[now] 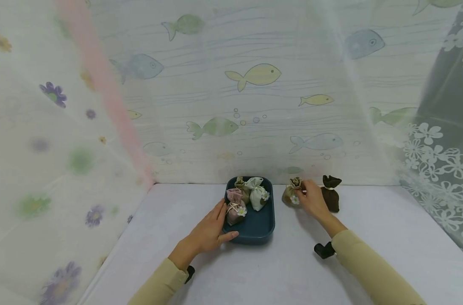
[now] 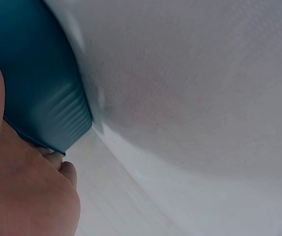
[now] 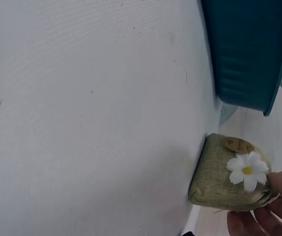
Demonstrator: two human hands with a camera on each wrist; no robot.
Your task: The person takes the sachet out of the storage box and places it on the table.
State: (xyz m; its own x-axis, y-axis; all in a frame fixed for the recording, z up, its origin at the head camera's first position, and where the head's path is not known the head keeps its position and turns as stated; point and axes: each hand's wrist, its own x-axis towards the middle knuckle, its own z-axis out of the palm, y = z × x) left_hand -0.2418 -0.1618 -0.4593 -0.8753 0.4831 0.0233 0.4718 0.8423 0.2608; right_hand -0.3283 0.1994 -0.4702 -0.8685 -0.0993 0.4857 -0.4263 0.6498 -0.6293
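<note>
A dark blue tray (image 1: 254, 231) stands on the white table with three small drawstring sachets in its back half: a pink sachet (image 1: 234, 218), a white sachet (image 1: 258, 199) and an olive one (image 1: 245, 195). My left hand (image 1: 208, 231) rests against the tray's left side, fingers extended along it, thumb over the front rim. To the right of the tray, my right hand (image 1: 313, 201) pinches a green sachet (image 1: 288, 196) near its gathered neck. In the right wrist view this sachet shows a white flower (image 3: 248, 171) and its base close to the table.
Just right of my right hand is a dark brown sachet (image 1: 331, 199). Behind the table hangs a sheer curtain (image 1: 231, 97) printed with fish, with a flowered curtain (image 1: 79, 178) at left and white lace (image 1: 437, 169) at right.
</note>
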